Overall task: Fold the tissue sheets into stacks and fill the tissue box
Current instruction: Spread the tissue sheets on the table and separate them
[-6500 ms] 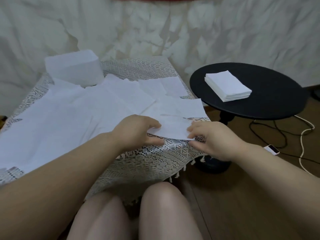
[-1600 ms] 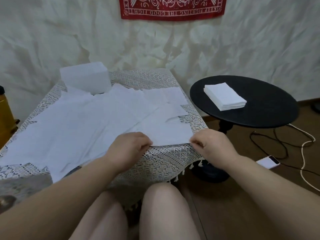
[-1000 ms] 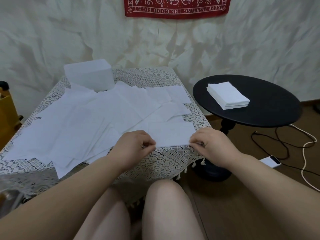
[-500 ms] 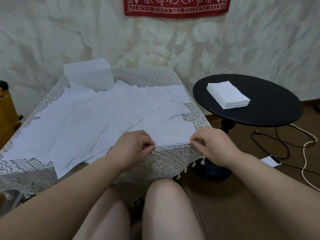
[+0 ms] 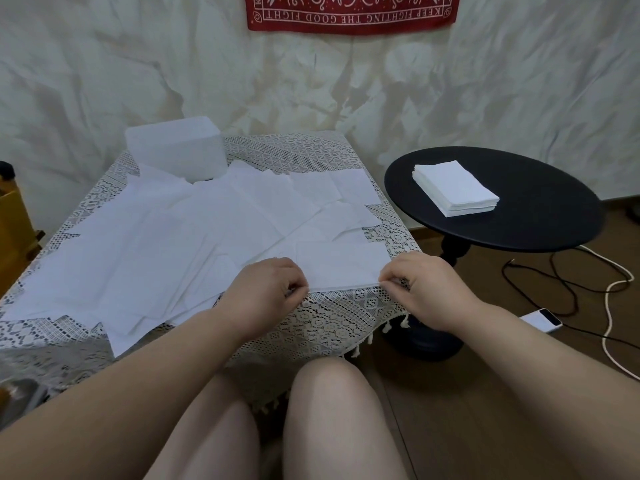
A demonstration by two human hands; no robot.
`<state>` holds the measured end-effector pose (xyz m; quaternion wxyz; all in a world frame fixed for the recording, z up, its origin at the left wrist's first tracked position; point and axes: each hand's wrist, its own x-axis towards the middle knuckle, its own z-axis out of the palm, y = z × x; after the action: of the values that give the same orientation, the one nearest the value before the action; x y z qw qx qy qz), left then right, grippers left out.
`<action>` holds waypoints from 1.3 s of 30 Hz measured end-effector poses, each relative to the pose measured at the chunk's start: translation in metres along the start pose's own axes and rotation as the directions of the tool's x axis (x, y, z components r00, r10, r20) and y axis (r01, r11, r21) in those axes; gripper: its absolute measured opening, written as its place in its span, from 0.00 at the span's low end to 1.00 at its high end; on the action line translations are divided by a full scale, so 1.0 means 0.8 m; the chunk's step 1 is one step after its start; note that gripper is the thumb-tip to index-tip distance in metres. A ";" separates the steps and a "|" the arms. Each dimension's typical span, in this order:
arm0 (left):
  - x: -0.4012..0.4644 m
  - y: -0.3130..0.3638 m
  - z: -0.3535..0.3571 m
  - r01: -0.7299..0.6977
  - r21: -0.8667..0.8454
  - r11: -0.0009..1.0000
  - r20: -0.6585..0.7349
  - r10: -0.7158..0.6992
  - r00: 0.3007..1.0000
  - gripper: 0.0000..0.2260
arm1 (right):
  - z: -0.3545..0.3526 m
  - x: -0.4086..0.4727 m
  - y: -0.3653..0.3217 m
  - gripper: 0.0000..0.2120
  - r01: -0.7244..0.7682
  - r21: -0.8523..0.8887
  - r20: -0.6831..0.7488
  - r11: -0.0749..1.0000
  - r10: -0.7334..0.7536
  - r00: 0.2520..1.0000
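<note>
One stack done, plenty of loose sheets left to fold.

Both hands are pinching the near corners of a tissue sheet (image 5: 341, 268) at the table's front edge: left hand (image 5: 266, 292) on its left corner, right hand (image 5: 420, 289) on its right. Finished stack (image 5: 455, 192) sits on the black side table (image 5: 554, 216). Loose sheets (image 5: 156, 244) cover the lace cloth (image 5: 329, 320), and the tissue box (image 5: 175, 150) at the back looks unfilled, so I'd say early-ish.

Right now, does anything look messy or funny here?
Yes. The loose tissue sheets sprawl crookedly over the lace-covered table, overlapping at odd angles. The red banner on the wall hangs upside down. A phone lies on the floor among cables.
</note>
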<state>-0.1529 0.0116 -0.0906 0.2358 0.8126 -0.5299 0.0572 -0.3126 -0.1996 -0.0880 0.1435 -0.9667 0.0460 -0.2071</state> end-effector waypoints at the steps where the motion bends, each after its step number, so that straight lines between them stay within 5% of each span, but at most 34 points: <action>1: 0.000 0.000 0.000 -0.005 -0.002 1.000 -0.001 0.005 1.000 0.03 | 0.002 -0.001 0.002 0.02 0.009 -0.005 -0.001 1.000 -0.009 1.000; 10: -0.006 -0.004 -0.008 -0.105 0.029 0.994 0.019 0.105 0.994 0.15 | 0.007 -0.012 0.001 0.03 0.072 -0.063 -0.030 0.995 -0.074 0.997; 16: 0.063 -0.016 -0.029 0.073 0.055 0.996 -0.157 -0.064 0.986 0.10 | -0.018 0.066 -0.004 0.13 -0.219 0.033 -0.061 0.975 0.221 0.973; 20: 0.126 -0.034 -0.028 0.138 0.093 0.986 -0.108 -0.128 0.986 0.14 | -0.006 0.148 0.009 0.17 -0.403 0.125 -0.051 0.907 0.412 0.910; 30: 0.166 -0.083 0.002 0.138 0.191 0.972 -0.033 -0.134 0.990 0.16 | 0.058 0.233 0.050 0.22 -0.606 -0.050 0.033 0.794 0.608 0.793; 39: 0.161 -0.090 0.006 0.131 0.161 0.978 -0.013 -0.130 0.991 0.17 | 0.065 0.240 0.055 0.07 -0.548 0.072 -0.041 0.833 0.552 0.833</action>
<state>-0.0337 -0.0743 -0.0741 0.1732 0.8619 -0.4688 0.0855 -0.1175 -0.2568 -0.0720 0.2231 -0.9014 0.3203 -0.1873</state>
